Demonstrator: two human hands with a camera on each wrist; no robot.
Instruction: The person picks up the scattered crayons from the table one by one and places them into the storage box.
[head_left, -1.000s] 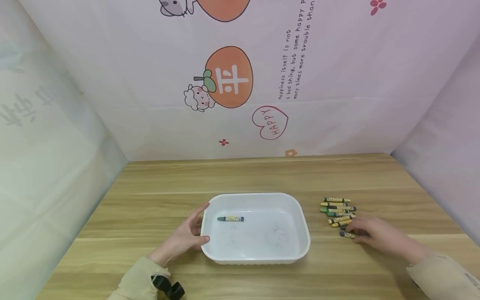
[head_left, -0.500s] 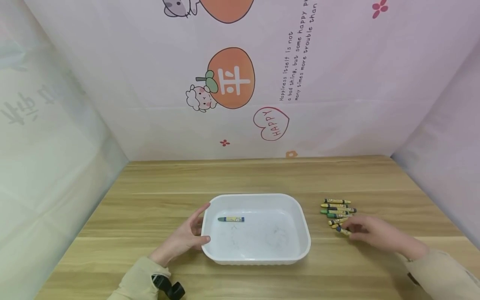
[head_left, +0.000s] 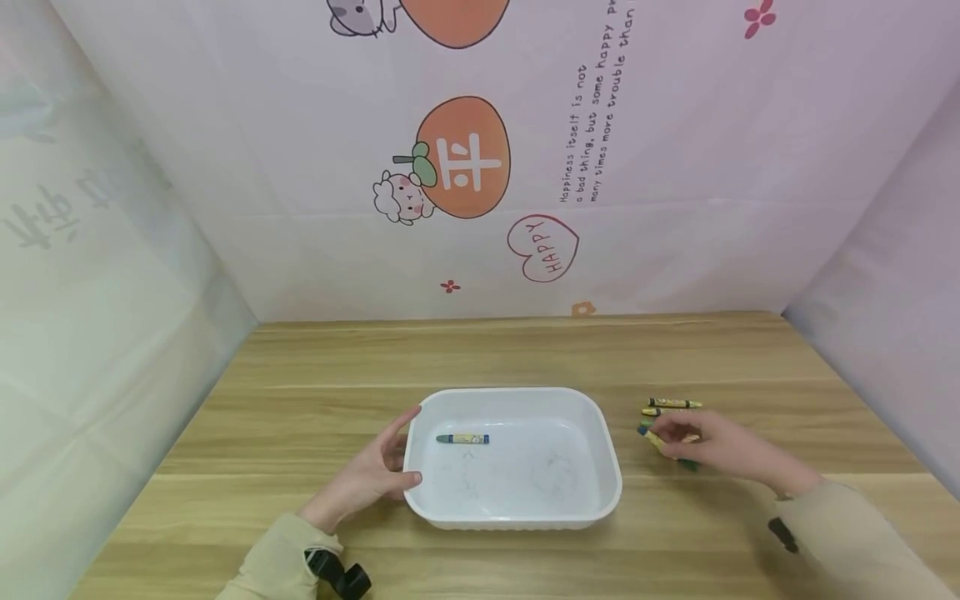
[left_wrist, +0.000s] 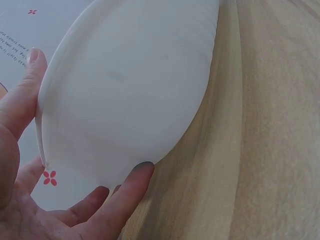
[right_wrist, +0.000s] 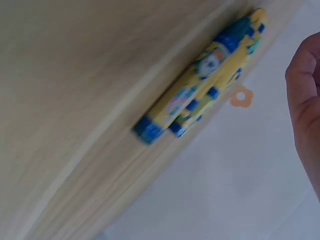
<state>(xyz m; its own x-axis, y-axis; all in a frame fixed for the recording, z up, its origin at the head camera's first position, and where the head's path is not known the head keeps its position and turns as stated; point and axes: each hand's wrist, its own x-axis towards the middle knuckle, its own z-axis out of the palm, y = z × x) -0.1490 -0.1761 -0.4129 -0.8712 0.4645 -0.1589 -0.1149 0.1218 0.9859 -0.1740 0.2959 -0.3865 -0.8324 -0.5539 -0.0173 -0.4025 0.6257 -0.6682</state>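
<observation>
A white plastic tray (head_left: 512,523) stands on the wooden table. My left hand (head_left: 367,477) holds its left end, thumb and index finger at the rim. In the left wrist view, other fingers of the left hand (left_wrist: 95,215) bend toward the underside of the tray (left_wrist: 130,85). One green-tipped crayon (head_left: 462,439) lies inside it. Right of the tray, my right hand (head_left: 720,448) pinches a yellow-wrapped crayon with a blue end (head_left: 654,437). A dark green crayon tip (head_left: 687,464) shows under that hand; whether it is held I cannot tell.
Beyond the right hand lie a yellow crayon (head_left: 675,403) and another yellow crayon (head_left: 666,412); more crayons are partly hidden by the hand. The right wrist view shows crayons (right_wrist: 195,80) lying side by side. A printed cloth wall (head_left: 675,250) borders the table's back.
My right hand has picked up the blue-ended crayon from the near end of the pile and moved left and away with it. The left hand and the tray stay in place.
</observation>
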